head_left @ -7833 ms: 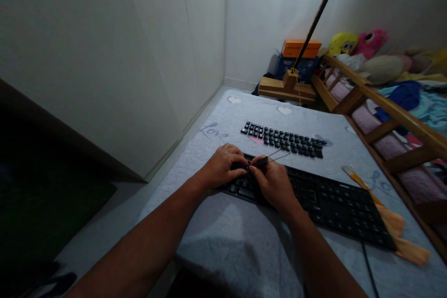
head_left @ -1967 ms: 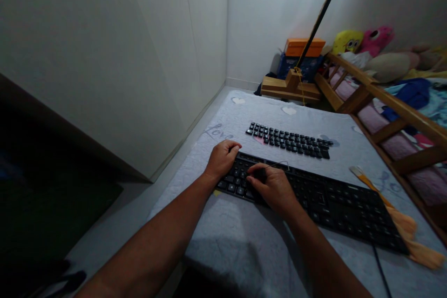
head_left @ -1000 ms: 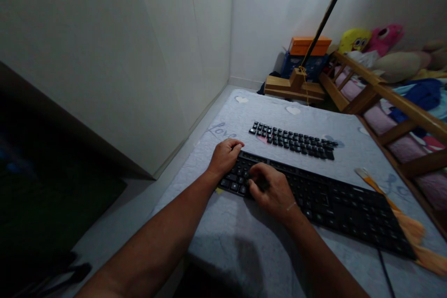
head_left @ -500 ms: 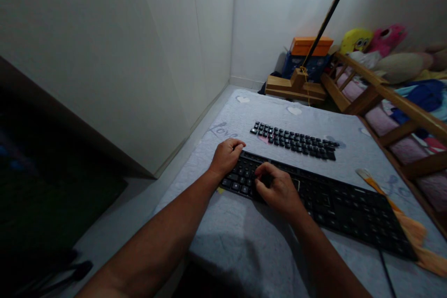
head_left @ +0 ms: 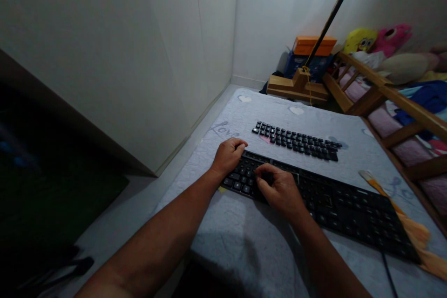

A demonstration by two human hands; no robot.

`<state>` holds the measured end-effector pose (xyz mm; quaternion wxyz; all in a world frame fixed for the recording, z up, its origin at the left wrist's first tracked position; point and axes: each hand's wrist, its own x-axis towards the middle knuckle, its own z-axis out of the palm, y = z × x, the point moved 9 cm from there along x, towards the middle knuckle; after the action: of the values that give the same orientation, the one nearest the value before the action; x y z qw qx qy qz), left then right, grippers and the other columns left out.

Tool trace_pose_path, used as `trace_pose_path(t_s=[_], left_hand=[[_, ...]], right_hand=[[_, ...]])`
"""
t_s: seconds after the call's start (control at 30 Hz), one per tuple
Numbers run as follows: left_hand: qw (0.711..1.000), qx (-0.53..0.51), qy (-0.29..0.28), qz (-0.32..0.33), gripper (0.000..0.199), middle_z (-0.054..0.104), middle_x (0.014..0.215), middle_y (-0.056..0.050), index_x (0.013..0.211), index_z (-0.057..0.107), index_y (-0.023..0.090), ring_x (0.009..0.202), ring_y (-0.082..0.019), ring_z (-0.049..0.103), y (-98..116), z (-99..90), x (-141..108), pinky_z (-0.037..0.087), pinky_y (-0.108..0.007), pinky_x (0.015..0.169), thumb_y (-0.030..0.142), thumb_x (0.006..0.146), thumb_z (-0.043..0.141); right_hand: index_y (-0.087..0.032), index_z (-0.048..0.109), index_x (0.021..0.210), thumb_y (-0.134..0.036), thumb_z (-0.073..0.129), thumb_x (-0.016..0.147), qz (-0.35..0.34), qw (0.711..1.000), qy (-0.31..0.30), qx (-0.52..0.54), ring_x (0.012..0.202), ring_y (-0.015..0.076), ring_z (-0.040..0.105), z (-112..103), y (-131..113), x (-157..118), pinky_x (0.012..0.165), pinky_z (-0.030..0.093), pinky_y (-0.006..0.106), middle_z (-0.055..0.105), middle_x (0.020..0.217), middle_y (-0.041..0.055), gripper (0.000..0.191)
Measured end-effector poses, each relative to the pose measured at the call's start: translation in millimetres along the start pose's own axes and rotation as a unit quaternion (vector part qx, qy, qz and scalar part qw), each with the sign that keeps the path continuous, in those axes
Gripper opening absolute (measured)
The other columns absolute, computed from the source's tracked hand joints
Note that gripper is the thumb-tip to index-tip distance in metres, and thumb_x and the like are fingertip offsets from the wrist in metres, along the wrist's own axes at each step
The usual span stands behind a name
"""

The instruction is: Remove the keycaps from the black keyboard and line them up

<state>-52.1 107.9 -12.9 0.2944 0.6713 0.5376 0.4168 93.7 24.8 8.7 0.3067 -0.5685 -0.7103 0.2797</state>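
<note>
A black keyboard (head_left: 352,212) lies at a slant on the cloth-covered surface, with many of its keycaps off in the middle. My left hand (head_left: 227,156) is closed around its far left corner. Over the left-hand keys, my right hand (head_left: 278,187) is curled, thumb and index finger drawn together close to the keys. Whatever may be between those fingertips is too small and dark to make out. Beyond the keyboard, loose black keycaps (head_left: 296,142) are laid out in several rows.
A brush (head_left: 370,180) and an orange cloth (head_left: 415,230) lie by the keyboard's right end. The keyboard cable (head_left: 387,270) runs toward me. A wooden rail (head_left: 394,91) borders the right side; a pale cabinet (head_left: 167,56) stands at left. Boxes (head_left: 314,46) sit behind a wooden pole base (head_left: 296,84).
The view has shifted slightly, so everything appears a little further right. Both hands stay at nearly the same places on the keyboard, with the right fingertips still close to the keys.
</note>
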Motion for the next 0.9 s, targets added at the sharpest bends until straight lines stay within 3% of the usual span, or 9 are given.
trace_pose_path(t_s=[0.47,0.67,0.9], left_hand=[[1.000,0.011,-0.007,0.005,0.022,0.074,0.095,-0.003,0.089,0.073,0.017,0.093,-0.017,0.067,-1,2.4,0,0.050,-0.029,0.090,0.017,0.085,0.052],[1.000,0.015,-0.005,0.003,0.022,0.074,0.095,-0.003,0.089,0.074,0.018,0.094,-0.018,0.067,-1,2.0,-1,0.050,-0.029,0.090,0.018,0.085,0.052],[1.000,0.014,-0.007,-0.002,0.022,0.074,0.095,-0.003,0.088,0.073,0.018,0.093,-0.017,0.067,1,1.9,-1,0.050,-0.029,0.090,0.017,0.084,0.052]], right_hand=[[-0.017,0.071,0.087,-0.023,0.053,0.079,0.012,0.999,-0.026,0.022,0.066,0.0167,0.062,8,2,2,0.061,0.044,0.025,0.072,0.077,0.0034,0.020],[-0.017,0.068,0.085,-0.026,0.054,0.078,0.033,0.999,-0.019,-0.010,0.049,0.0131,0.051,6,4,4,0.050,0.036,0.024,0.063,0.060,-0.0009,0.018],[-0.018,0.065,0.082,-0.022,0.052,0.078,0.013,0.998,-0.009,-0.055,0.049,0.0134,0.051,9,-6,7,0.054,0.037,0.025,0.058,0.056,-0.0023,0.014]])
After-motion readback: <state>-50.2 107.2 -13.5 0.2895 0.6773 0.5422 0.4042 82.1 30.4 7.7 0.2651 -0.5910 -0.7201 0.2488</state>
